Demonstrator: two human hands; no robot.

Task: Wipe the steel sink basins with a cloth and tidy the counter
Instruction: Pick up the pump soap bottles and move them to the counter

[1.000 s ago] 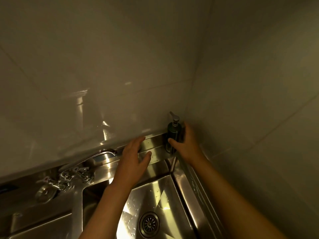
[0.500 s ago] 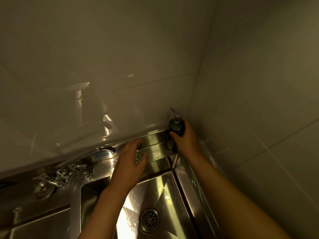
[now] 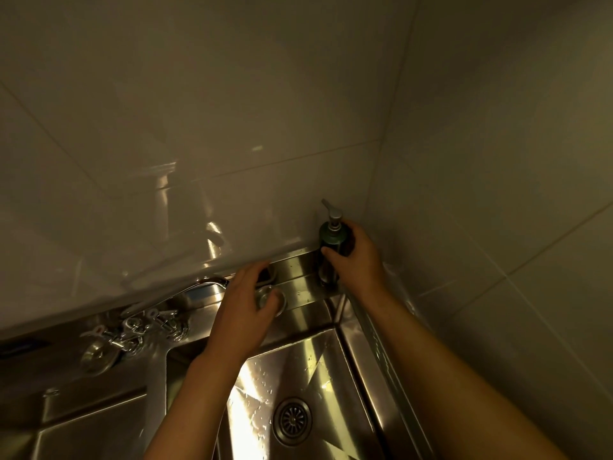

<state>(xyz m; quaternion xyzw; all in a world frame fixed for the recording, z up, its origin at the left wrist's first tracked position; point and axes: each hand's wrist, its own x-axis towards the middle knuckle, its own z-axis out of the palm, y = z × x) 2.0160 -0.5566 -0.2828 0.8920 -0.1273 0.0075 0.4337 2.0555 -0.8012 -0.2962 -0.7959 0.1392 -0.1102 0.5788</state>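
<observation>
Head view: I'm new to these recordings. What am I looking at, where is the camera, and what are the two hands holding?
There is no machine here. The camera sits on a person's head, looking forward and down at their bare arms. Below is a steel sink basin with a round drain, set into a tiled corner. The right hand grips a dark green soap pump bottle standing on the back ledge. The left hand has its fingers curled on a small round metal piece on that ledge; what it is I cannot tell. A faucet lies to the left. No cloth shows.
</observation>
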